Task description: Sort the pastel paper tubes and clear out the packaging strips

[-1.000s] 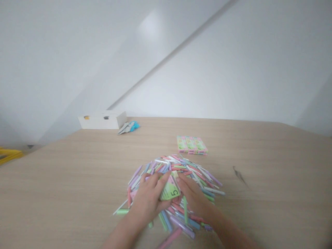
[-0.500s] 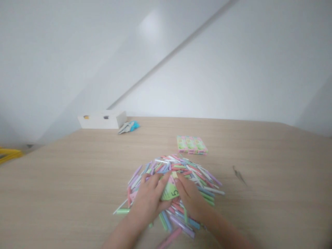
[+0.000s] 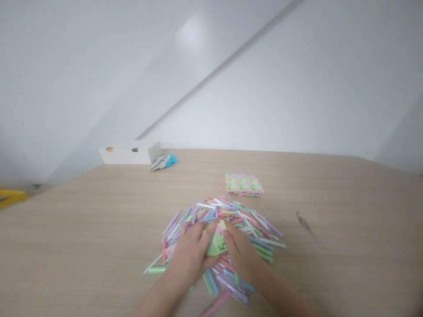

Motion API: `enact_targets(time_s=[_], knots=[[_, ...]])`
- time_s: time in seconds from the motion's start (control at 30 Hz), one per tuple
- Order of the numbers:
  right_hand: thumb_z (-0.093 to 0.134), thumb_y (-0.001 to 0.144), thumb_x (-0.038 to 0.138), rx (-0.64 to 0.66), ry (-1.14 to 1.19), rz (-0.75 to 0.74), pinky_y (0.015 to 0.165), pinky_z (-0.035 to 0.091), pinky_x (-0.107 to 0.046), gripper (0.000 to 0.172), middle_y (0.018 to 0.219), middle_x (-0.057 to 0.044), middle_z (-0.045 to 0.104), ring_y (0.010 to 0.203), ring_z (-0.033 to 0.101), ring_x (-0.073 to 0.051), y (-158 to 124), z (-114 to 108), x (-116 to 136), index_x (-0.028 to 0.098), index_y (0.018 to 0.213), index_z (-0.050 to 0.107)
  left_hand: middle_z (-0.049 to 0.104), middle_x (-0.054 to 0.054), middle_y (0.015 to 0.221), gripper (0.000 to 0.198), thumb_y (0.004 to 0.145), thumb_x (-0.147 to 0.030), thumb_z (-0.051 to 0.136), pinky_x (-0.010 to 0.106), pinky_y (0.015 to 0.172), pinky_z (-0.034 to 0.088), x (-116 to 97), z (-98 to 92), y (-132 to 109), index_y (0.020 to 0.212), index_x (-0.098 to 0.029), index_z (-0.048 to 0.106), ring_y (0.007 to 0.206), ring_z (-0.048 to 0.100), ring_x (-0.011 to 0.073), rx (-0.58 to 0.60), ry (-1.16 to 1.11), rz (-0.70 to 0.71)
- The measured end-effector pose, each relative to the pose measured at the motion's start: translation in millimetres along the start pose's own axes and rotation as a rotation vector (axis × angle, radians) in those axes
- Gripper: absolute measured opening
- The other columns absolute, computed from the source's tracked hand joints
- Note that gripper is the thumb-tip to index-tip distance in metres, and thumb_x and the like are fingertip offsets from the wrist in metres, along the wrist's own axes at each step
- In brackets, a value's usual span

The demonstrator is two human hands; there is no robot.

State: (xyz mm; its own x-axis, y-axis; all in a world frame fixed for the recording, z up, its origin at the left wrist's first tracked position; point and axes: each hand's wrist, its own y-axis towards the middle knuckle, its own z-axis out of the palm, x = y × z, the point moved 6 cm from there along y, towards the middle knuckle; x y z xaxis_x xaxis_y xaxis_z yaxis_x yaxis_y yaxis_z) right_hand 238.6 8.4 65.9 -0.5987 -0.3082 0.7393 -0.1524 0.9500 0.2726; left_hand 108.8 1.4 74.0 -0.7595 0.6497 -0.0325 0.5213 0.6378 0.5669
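A heap of pastel sticks (image 3: 244, 220) in pink, green, blue, purple and white lies on the wooden table (image 3: 82, 220). My left hand (image 3: 191, 255) and my right hand (image 3: 243, 255) rest on top of the heap and together grip a small green packet (image 3: 218, 243) printed with a 5. Fingers of both hands wrap the packet's edges. Loose sticks poke out under my wrists.
A row of matching green and pink packets (image 3: 243, 184) lies beyond the heap. Far left stand a white box (image 3: 130, 152) and a crumpled blue and grey item (image 3: 164, 161). A yellow object (image 3: 9, 197) sits at the left edge. A dark mark (image 3: 304, 223) is on the right.
My right hand has slid slightly left and closer onto the packet. The left hand and the heap stay nearly still.
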Motion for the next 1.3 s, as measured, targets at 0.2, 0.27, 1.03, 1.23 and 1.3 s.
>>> enact_targets(time_s=[0.2,0.27,1.03,1.23,1.3], knots=[[0.028,0.095,0.025,0.002,-0.025,-0.016,0.09,0.045,-0.036,0.045,0.105,-0.016,0.069,0.099,0.063,-0.024,2.0,0.2,0.6,0.009,0.129,0.053,0.062,0.01,0.115,0.067,0.077,-0.032,0.066,0.044,0.094,0.032,1.5,4.5,-1.0,0.138,-0.02,0.04,0.105,0.054,0.0269,0.019,-0.015,0.001],[0.029,0.095,0.024,0.001,-0.022,-0.014,0.09,0.046,-0.035,0.045,0.102,-0.016,0.07,0.1,0.063,-0.024,2.4,0.2,0.6,0.011,0.13,0.054,0.061,0.011,0.115,0.068,0.076,-0.031,0.066,0.044,0.093,0.031,1.8,5.7,-1.7,0.138,-0.019,0.04,0.104,0.054,0.0271,0.022,-0.019,0.002],[0.028,0.096,0.023,-0.024,0.019,-0.07,0.115,0.025,-0.041,0.054,0.15,-0.008,0.036,0.139,0.032,-0.02,-7.4,9.9,-1.2,0.02,0.15,0.023,0.059,0.011,0.116,0.069,0.076,-0.026,0.065,0.044,0.095,0.03,0.5,7.3,-1.5,0.139,-0.019,0.037,0.108,0.053,0.0269,0.02,-0.079,-0.012],[0.029,0.095,0.019,0.008,-0.106,-0.078,0.115,0.023,-0.044,0.058,0.15,-0.007,0.037,0.14,0.03,-0.021,-8.7,15.9,-0.2,0.023,0.151,0.016,0.059,0.011,0.114,0.072,0.075,-0.025,0.067,0.043,0.094,0.031,-0.9,7.2,-1.1,0.14,-0.018,0.035,0.106,0.053,0.0266,0.041,-0.081,-0.021],[0.031,0.093,0.018,0.015,-0.146,-0.105,0.115,0.024,-0.044,0.062,0.15,-0.007,0.037,0.14,0.029,-0.022,-9.6,16.8,2.5,0.024,0.152,0.013,0.059,0.012,0.112,0.073,0.076,-0.025,0.067,0.043,0.094,0.031,-1.5,6.1,-0.9,0.14,-0.017,0.035,0.106,0.053,0.0266,0.035,-0.073,-0.011]])
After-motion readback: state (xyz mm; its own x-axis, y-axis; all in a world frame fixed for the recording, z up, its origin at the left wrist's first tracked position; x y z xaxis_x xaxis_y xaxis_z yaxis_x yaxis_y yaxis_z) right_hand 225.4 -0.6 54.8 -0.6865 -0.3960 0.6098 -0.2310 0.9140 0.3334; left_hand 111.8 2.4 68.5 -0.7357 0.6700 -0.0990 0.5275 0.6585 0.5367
